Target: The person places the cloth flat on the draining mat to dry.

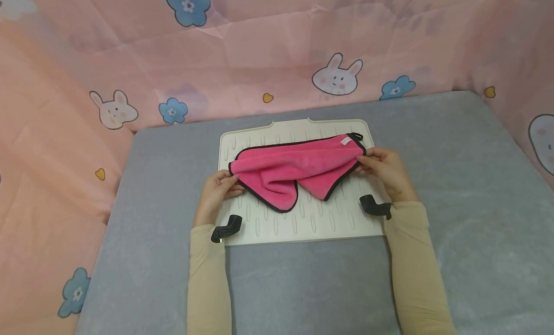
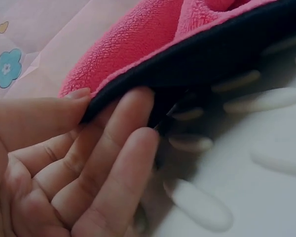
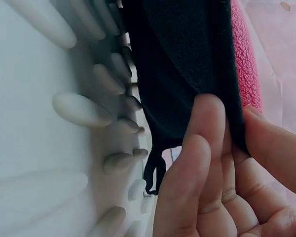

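Observation:
A pink towel (image 1: 298,164) with black edging is stretched between both hands, over a cream drying mat (image 1: 277,229) with raised ridges. My left hand (image 1: 218,190) pinches its left corner between thumb and fingers. At the opposite corner my right hand (image 1: 385,171) pinches the edge the same way. The front part of the towel hangs in folds with two drooping corners. In the left wrist view the thumb lies on the pink face of the towel (image 2: 133,44), fingers beneath. The right wrist view shows the towel's dark underside (image 3: 182,64) and a black hanging loop (image 3: 154,170).
The mat lies on a grey cloth-covered table (image 1: 303,287). A pink curtain (image 1: 259,51) printed with rabbits and flowers stands behind the table and along its sides. Black camera mounts (image 1: 374,206) stick out from both beige sleeves over the mat.

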`<act>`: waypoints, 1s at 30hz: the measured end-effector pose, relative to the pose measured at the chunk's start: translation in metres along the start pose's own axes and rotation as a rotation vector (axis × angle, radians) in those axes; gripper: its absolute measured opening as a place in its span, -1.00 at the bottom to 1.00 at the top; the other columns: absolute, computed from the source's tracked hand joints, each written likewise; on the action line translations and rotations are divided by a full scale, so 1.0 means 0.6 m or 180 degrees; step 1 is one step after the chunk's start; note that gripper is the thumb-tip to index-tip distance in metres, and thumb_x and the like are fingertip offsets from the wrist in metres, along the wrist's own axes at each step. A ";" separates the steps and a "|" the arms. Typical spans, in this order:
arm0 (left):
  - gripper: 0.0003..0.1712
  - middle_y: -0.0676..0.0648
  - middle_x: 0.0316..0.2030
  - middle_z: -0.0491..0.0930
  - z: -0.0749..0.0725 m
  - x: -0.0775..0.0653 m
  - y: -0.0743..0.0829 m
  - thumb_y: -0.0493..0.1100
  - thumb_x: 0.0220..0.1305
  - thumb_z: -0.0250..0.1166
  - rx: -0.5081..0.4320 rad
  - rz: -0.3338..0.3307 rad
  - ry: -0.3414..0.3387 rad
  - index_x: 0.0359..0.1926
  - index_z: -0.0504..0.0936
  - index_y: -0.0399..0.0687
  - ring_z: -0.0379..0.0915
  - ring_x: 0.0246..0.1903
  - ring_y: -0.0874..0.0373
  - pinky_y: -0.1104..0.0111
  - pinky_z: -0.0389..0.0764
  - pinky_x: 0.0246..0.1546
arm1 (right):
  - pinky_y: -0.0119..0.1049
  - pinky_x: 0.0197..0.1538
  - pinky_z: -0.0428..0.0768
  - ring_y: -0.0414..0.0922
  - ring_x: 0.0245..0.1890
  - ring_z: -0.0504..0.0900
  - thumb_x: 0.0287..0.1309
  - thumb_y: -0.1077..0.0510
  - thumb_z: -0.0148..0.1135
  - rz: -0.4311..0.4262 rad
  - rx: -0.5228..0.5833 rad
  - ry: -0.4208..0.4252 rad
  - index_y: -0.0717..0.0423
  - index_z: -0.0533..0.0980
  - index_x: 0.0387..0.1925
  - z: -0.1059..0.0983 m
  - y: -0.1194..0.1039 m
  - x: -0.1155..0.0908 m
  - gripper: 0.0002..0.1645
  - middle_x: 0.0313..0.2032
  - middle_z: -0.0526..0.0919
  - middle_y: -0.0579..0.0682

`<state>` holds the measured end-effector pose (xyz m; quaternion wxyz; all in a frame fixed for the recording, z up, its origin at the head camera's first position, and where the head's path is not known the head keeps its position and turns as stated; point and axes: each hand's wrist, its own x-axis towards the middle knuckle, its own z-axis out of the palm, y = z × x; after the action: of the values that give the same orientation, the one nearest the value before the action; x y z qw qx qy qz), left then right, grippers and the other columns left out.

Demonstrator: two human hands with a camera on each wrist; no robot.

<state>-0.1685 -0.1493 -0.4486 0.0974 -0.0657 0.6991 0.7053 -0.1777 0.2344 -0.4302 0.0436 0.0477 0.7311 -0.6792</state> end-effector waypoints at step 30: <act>-0.69 -0.12 -0.38 0.60 0.008 0.001 -0.002 -0.45 0.27 0.14 0.0251 0.0022 -0.0445 0.01 0.38 -0.55 0.57 -0.47 0.23 0.36 0.63 -0.29 | -0.43 -0.31 0.60 -0.26 -0.49 0.63 0.27 0.33 0.09 0.0285 -0.0909 -0.0821 0.62 0.39 -0.05 -0.002 0.001 0.001 -0.64 -0.49 0.68 -0.01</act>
<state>-0.1686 -0.1447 -0.4499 0.1460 -0.0100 0.7180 0.6804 -0.1779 0.2358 -0.4310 0.1734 -0.0139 0.8055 -0.5665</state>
